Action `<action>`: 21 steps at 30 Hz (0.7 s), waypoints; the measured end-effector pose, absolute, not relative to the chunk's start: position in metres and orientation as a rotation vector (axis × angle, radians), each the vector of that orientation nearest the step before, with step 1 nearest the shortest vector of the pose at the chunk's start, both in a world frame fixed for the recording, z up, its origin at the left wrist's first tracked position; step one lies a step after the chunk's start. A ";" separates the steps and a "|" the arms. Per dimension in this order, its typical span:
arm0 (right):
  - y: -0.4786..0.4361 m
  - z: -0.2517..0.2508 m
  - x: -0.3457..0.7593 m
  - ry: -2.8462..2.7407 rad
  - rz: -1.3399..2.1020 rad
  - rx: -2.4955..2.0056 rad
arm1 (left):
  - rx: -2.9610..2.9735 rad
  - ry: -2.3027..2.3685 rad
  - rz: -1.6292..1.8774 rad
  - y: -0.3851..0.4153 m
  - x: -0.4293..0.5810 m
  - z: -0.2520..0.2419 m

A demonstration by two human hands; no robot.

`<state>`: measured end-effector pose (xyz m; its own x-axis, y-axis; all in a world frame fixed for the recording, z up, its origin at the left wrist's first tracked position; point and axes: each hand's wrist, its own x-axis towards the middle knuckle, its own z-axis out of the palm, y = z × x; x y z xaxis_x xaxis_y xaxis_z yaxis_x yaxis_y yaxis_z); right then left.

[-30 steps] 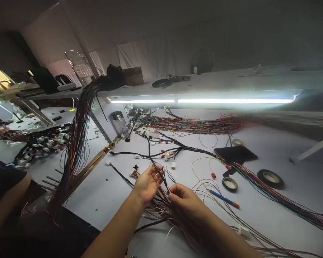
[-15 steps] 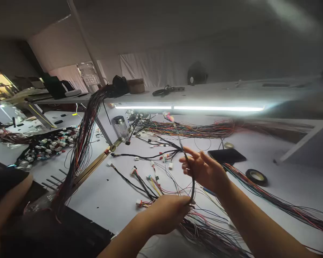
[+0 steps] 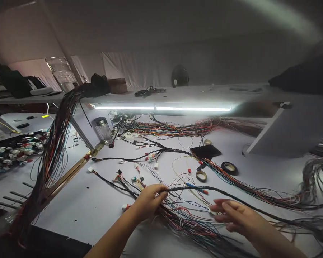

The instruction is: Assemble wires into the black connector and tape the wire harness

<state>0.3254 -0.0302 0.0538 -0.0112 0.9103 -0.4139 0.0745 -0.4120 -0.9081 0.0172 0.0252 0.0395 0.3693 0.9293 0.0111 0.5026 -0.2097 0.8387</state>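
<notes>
My left hand (image 3: 152, 199) pinches a black-wrapped cable (image 3: 218, 190) at the bench's front middle. From that grip the cable stretches right, past my other hand, to the lower right. My right hand (image 3: 237, 216) hovers just below the cable, fingers apart and slightly blurred, with nothing in it. Under and behind the hands lies a bundle of loose coloured wires (image 3: 188, 224). A blue and orange pen-like tool (image 3: 196, 188) rests just behind the cable. Wrapped branches ending in white connectors (image 3: 90, 170) spread out to the left of my left hand.
Two tape rolls, one tan (image 3: 201, 175) and one black (image 3: 229, 168), lie near a black flat device (image 3: 206, 151). A glass jar (image 3: 103, 130) stands at the left post. A thick wire bundle (image 3: 59, 136) hangs off the shelf (image 3: 199, 94). A panel (image 3: 269, 129) rises at right.
The cable, held curved and upright before, now stretches to the right. My right hand has come off it and moved down and right. The view has turned rightward.
</notes>
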 end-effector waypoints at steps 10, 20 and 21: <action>0.017 0.037 0.234 -2.346 0.633 -1.500 | 1.814 1.224 0.573 0.032 0.020 0.042; 0.046 0.088 0.262 -2.511 0.345 -1.147 | 2.284 1.119 0.526 0.023 0.011 0.047; 0.049 0.089 0.269 -2.485 0.480 -1.175 | 2.302 1.108 0.556 0.022 0.008 0.046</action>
<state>0.2686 0.0494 0.0894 -0.5949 0.7865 0.1660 0.6679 0.5986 -0.4422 0.0082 0.0219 0.0457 0.5810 0.8025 0.1357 0.5888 -0.5296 0.6107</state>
